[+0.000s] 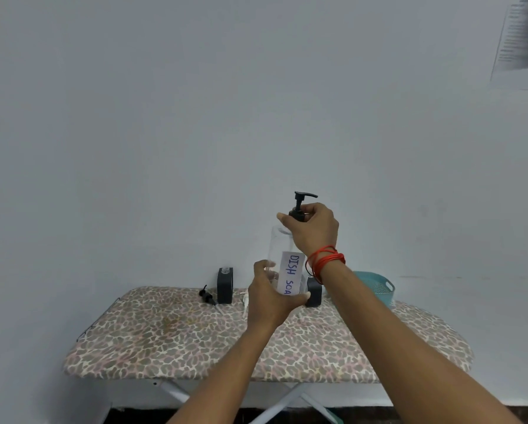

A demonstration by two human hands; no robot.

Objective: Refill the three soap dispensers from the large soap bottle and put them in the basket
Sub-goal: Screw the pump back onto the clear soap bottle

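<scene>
Plain pale wall backs a leopard-print ironing board (171, 332). Above it, the left hand (269, 298) grips the lower body of the clear large soap bottle (291, 272), labelled DISH SOAP. The right hand (314, 228), red thread (325, 260) on its wrist, pinches the collar of the black pump (301, 203) on top.

Behind them, a dark dispenser (225, 286) stands open with its loose pump (207, 295) lying just beside it. A second dispenser (314, 292) shows partly behind the wrist; a third is not visible. No dispenser shows in the teal basket (377, 284). The task looks early: the bottle is probably being opened, with pouring, recapping and basketing still to do.
</scene>
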